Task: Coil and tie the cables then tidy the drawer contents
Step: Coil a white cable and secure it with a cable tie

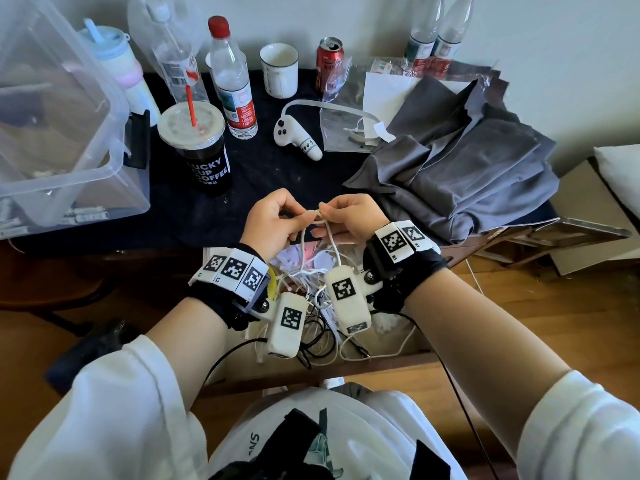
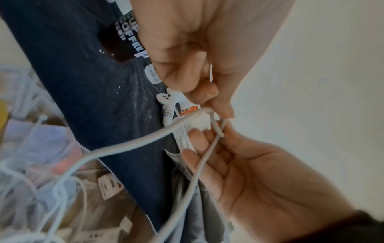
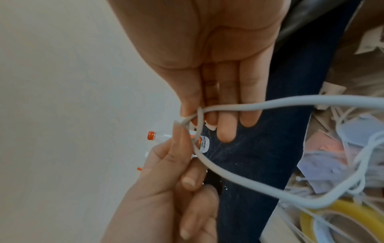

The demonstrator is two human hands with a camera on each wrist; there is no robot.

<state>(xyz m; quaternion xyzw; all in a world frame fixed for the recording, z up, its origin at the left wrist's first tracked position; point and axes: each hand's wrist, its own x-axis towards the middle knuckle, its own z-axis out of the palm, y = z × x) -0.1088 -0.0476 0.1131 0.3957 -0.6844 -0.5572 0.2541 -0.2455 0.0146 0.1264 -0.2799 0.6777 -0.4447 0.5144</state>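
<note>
Right now the white cable (image 1: pixel 313 216) is up above the open drawer (image 1: pixel 391 358), pinched betw both hands where two strands cross. Left hand (image 1: pixel 273 220) nips the crossing w/ thumb + forefinger; right hand (image 1: pixel 349 216) pinches it too, other fingers fairly straight. Rest of the cable hangs down into the drawer's tangle of white leads (image 1: pixel 311 282). Prob light, soft, a bit springy, smooth jacket, so loops will likely slip open unless held right at the crossing. Beyond the hands: coffee cup (image 1: pixel 199 152), white controller (image 1: pixel 294 138) and grey cloth (image 1: pixel 460 168) on the dark tabletop (image 1: pixel 277 181).
</note>
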